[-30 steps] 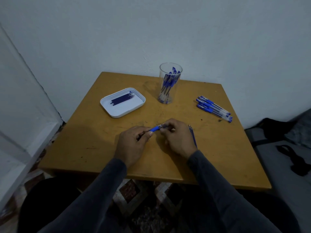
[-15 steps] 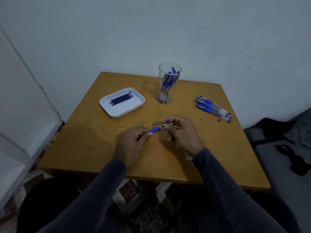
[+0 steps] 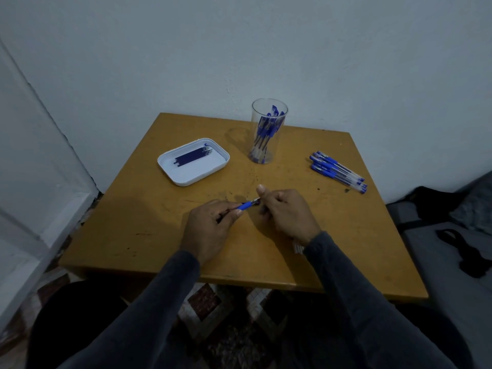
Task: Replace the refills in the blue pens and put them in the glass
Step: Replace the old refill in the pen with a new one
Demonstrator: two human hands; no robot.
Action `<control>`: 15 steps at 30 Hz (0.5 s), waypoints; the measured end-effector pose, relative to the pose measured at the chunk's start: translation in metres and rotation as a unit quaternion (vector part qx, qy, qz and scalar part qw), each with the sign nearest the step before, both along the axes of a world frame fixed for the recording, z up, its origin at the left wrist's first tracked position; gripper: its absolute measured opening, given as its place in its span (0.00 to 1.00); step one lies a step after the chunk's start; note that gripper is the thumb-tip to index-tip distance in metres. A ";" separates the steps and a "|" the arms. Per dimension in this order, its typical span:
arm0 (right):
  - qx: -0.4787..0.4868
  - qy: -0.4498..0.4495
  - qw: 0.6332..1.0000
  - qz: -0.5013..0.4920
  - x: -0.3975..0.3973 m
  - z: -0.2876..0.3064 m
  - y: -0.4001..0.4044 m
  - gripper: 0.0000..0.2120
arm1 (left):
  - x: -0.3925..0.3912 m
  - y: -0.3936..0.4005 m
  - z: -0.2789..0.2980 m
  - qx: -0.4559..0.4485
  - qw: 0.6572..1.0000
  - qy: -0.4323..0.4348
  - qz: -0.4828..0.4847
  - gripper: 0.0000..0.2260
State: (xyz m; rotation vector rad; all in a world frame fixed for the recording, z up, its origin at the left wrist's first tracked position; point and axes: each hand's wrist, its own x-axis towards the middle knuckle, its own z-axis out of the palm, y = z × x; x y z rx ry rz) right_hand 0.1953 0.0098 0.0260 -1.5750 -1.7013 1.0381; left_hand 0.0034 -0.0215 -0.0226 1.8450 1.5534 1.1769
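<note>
My left hand (image 3: 210, 230) pinches the pen (image 3: 246, 206) by its blue grip, just in front of the glass (image 3: 267, 131), so my right hand (image 3: 286, 211), fingers curled at its tip, can work the tip, probably unscrewing it

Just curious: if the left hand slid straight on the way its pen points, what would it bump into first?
The right hand, which sits just past the pen held by the left hand. Their relative height is hard to judge here.
</note>
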 end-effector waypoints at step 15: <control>0.006 0.124 0.992 0.023 0.003 -0.003 -0.001 0.05 | 0.000 0.002 -0.005 0.014 1.000 -0.008 -0.002 0.09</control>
